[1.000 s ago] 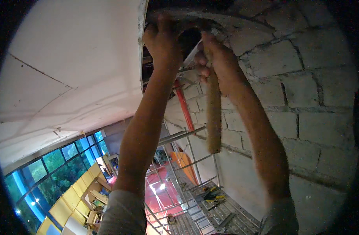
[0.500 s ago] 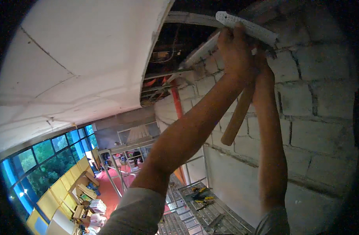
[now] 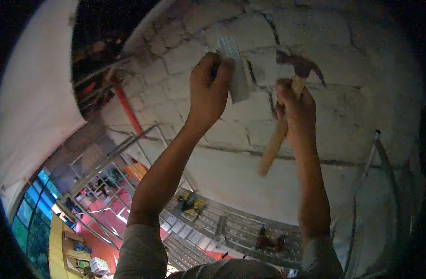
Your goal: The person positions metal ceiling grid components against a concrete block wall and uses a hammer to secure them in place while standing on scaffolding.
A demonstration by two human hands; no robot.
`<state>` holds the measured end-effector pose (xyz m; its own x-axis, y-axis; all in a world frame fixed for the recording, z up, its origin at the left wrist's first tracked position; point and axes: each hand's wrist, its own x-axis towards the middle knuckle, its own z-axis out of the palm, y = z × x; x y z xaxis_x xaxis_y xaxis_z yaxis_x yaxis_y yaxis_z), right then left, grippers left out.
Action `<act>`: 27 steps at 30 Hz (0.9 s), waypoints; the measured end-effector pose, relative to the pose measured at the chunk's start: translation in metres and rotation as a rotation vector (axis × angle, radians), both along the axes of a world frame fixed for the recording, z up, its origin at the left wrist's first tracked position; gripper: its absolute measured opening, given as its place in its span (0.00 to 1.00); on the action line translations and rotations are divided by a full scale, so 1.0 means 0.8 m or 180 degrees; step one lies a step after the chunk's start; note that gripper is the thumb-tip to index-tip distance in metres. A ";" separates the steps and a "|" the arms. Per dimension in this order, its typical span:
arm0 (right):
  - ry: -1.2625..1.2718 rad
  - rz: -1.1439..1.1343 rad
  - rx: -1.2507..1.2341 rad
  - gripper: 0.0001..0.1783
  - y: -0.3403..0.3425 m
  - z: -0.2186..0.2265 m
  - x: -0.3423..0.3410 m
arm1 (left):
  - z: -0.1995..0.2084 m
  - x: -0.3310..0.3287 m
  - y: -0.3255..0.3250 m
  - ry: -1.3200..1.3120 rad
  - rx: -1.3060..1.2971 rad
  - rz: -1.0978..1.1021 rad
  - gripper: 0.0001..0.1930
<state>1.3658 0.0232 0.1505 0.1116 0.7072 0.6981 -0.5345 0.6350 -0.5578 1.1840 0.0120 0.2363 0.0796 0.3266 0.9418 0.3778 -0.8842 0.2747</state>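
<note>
My left hand (image 3: 207, 95) is closed on a short, pale, dimpled metal strip (image 3: 239, 83), its thumb pressed against the near face. To the right, my right hand (image 3: 300, 111) grips a claw hammer (image 3: 302, 66) high on its wooden handle, just below the dark head. The handle's lower end slants down to the left. Both arms are raised in front of a grey block wall (image 3: 338, 111) with dark mortar joints. Strip and hammer are held apart from each other. Whether the strip touches the wall I cannot tell.
Below run perforated metal scaffold planks (image 3: 241, 232), bearing yellow-handled tools (image 3: 193, 207) and a blurred dark red tool (image 3: 264, 239). Scaffold tubing (image 3: 101, 162) stands at left, a curved metal rail (image 3: 385, 167) at right. A red pipe (image 3: 128, 110) runs beneath the broken-edged white ceiling (image 3: 36, 93).
My hands have come down from the ceiling edge and moved apart, the strip to the left and the hammer into clear sight. The view has swung right along the wall.
</note>
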 end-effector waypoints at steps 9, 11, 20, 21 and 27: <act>-0.1998 -0.3180 0.0542 0.13 -0.007 -0.052 0.042 | -0.144 0.074 0.003 0.0883 -0.0316 -0.0030 0.12; -0.1037 -0.2423 0.0251 0.13 -0.006 -0.091 0.050 | -0.174 0.106 -0.004 0.0835 -0.0311 -0.0242 0.09; -0.0630 -0.3518 -0.1004 0.08 -0.119 -0.235 0.140 | -0.329 0.212 -0.039 0.1011 -0.2292 -0.2086 0.13; -0.0630 -0.3605 -0.1077 0.08 -0.138 -0.242 0.144 | -0.338 0.220 -0.048 0.1049 -0.2340 -0.2181 0.13; 0.0447 -0.3934 -0.2496 0.13 -0.305 -0.309 0.174 | -0.373 0.280 -0.096 0.1963 -0.3555 -0.3423 0.11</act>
